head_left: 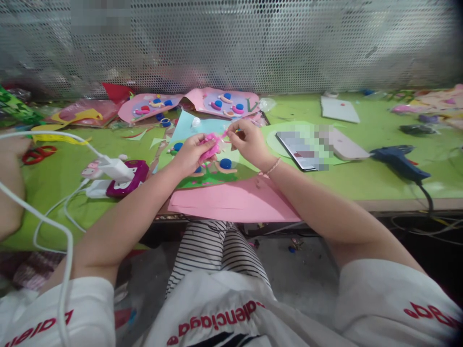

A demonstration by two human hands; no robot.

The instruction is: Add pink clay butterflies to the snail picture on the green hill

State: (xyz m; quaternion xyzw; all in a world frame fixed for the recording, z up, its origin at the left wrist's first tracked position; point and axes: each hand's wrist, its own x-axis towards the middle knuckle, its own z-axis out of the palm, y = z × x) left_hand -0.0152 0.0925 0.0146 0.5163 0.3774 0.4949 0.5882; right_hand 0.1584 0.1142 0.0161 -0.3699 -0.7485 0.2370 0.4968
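Note:
My left hand is closed around a bright pink lump of modelling clay, which looks soft and uneven. Just to its right, my right hand pinches with thumb and forefinger a thin pink strand of clay beside the lump. Whether strand and lump are joined is too small to tell. Both hands hover over a green and light blue paper picture with clay snails on it. One snail has a blue shell and a beige body. Beneath the picture lies a pink sheet.
Pink cards with clay snails lie at the back by a perforated metal screen. A phone, a pale pink case and a blue glue gun are right. Left are a purple power block, scissors and another person's arm.

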